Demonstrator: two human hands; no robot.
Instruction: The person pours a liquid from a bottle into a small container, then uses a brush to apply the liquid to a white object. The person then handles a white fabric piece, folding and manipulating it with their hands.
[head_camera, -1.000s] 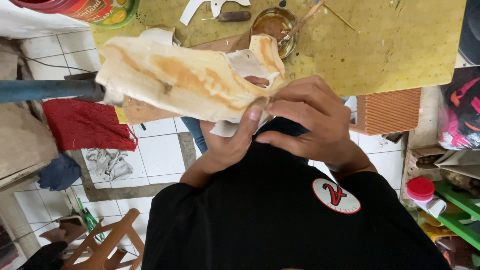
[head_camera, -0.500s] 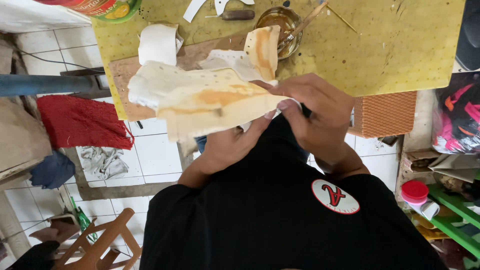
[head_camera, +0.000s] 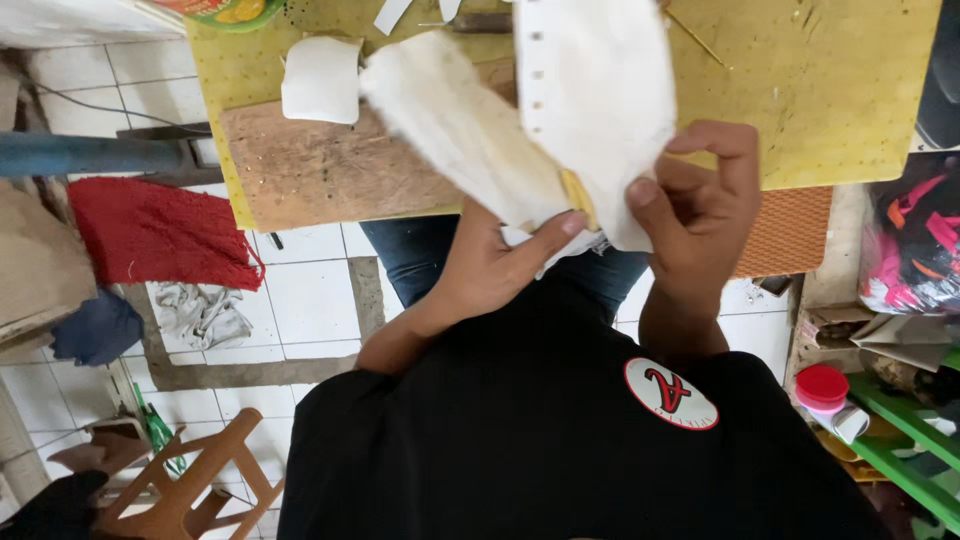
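holding 1 pale, floppy sheet of cloth-like material, cream with yellowish staining and a row of small punched holes along 1 edge, was the work in hand; it was raised above the front edge of the workbench, close to the wearer's chest.

change noted: half a second before, the stained orange-tan face was turned up and the piece lay folded low over the hands; now the pale side with the punched edge showed and the sheet stood higher and more spread, so it had been turned over.

left hand: fingers and thumb pressed together on the lower fold, pinching it from beneath.
right hand: fingers curled, thumb closed against the sheet's right edge.

beneath: wooden board lying on a yellow pegboard bench top, 1 white cup-shaped piece resting at the board's far corner.

containers: 1 bottle with red cap, contents not visible, at the green shelf; 1 red cloth on the tiled floor.
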